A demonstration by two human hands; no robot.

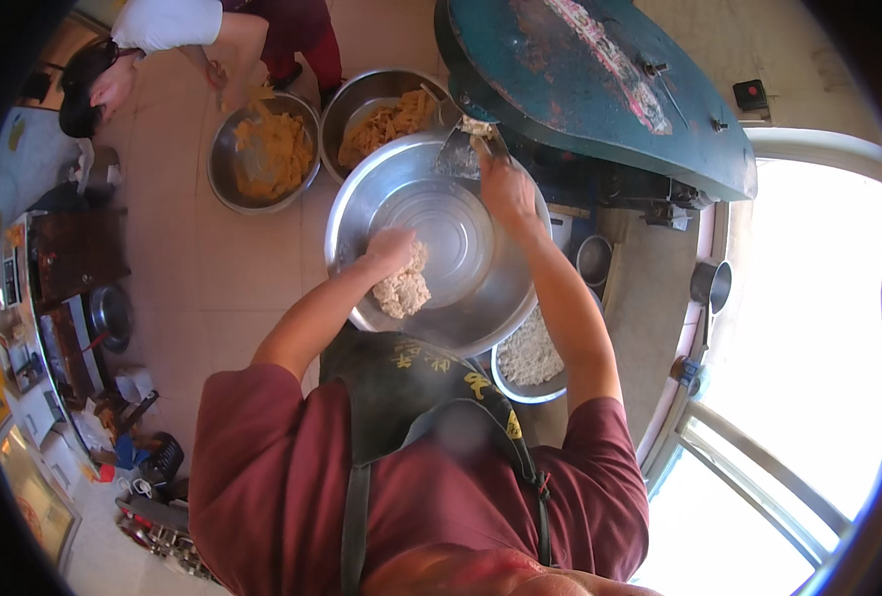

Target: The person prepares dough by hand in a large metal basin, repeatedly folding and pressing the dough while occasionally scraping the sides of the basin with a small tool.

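Note:
My left hand [392, 250] is closed on a lump of pale, crumbly dough [403, 290] at the left side of a large steel basin [535, 323]. Over the far right of the same basin, my right hand [506, 191] grips what looks like a flat metal dough scraper [458, 159]. Bits of dough [478, 127] cling by its top, just under the green machine [570, 89]. My fingertips there are partly hidden by the hand. The basin's floor shows bare metal in the middle.
Two steel bowls [224, 189] [333, 119] of orange-yellow pieces stand on the tiled floor beyond the basin. Another person [177, 25] bends over the left one. A bowl of pale flour-like crumbs [530, 353] sits at the near right, and a small pot [593, 260] behind it.

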